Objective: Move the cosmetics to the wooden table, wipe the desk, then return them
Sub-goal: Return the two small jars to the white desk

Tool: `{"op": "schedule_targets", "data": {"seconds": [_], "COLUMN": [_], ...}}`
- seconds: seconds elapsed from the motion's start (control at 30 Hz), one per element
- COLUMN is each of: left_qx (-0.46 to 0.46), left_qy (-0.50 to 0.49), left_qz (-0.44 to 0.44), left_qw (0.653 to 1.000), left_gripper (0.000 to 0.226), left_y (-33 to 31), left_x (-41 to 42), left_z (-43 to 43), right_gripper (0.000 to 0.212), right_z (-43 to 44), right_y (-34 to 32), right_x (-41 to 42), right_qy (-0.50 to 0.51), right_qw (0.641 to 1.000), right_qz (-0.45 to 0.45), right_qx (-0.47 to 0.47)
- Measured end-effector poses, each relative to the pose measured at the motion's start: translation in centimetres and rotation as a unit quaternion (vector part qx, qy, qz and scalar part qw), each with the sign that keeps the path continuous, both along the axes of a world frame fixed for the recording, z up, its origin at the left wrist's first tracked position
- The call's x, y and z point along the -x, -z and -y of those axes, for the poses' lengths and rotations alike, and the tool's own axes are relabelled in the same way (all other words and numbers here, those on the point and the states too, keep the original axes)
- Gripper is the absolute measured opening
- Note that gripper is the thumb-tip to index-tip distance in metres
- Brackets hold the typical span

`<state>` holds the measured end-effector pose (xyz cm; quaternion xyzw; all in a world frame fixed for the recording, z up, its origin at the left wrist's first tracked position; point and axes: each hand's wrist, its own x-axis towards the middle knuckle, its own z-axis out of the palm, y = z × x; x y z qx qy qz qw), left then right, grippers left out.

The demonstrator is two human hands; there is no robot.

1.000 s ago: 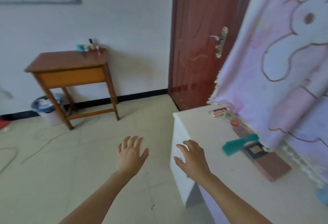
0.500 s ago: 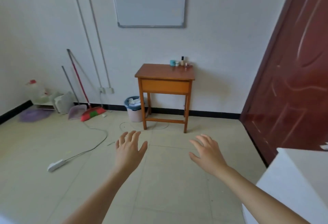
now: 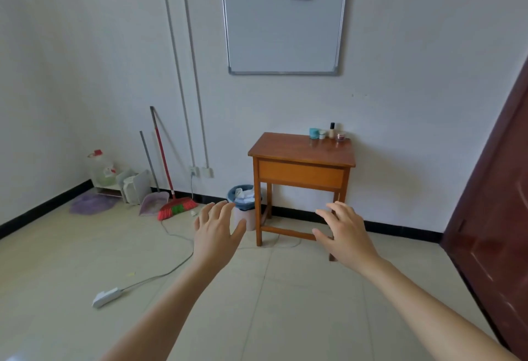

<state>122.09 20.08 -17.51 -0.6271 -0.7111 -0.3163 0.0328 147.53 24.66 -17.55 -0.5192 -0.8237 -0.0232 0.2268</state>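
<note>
1. Beige floor tiles (image 3: 257, 303) lie beneath two bare forearms stretched forward. The left grip (image 3: 217, 232) and right grip (image 3: 347, 235) are both released and hold nothing, with fingers spread, slightly bent and palms down. They are level with each other and apart.
2. A white power strip (image 3: 106, 297) and its grey cable (image 3: 171, 272) lie on the floor to the left, so the walk is best kept right of them.
3. Ahead, a small brown wooden worktop with a drawer front (image 3: 291, 149) stands against the wall. A row of small cosmetics jars and a black-capped bottle (image 3: 327, 133) sits at its back right corner.
4. The step is probably the approach to collect them. Stop square to the front and lift the tall bottle upright first, since it looks likeliest to tip.
</note>
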Motion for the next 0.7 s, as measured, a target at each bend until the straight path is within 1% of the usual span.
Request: {"op": "schedule_targets", "data": {"seconds": [0.2, 0.33, 0.47, 0.7], "left_qx": [0.015, 0.025, 0.053, 0.046], "left_qy": [0.015, 0.005, -0.008, -0.021], "left_qz": [-0.012, 0.009, 0.015, 0.056], "left_qw": [1.000, 1.000, 0.998, 0.997], "left_gripper": [0.048, 0.047, 0.048, 0.046], "left_y": [-0.4, 0.8, 2.5, 3.0], "left_x": [-1.8, -1.8, 0.1, 6.0], "left_z": [-10.5, -15.8, -20.3, -31.2], "right_gripper": [0.047, 0.048, 0.049, 0.047], "right_z": [-10.3, -16.2, -20.7, -30.5], "right_y": [-0.4, 0.8, 2.3, 2.3], "right_x": [-1.4, -1.5, 0.1, 5.1], "right_qy": [0.008, 0.008, 0.000, 0.007], "right_qw": [1.000, 0.999, 0.998, 0.998], "right_qz": [0.009, 0.019, 0.014, 0.016], "right_qx": [0.017, 0.035, 0.062, 0.060]}}
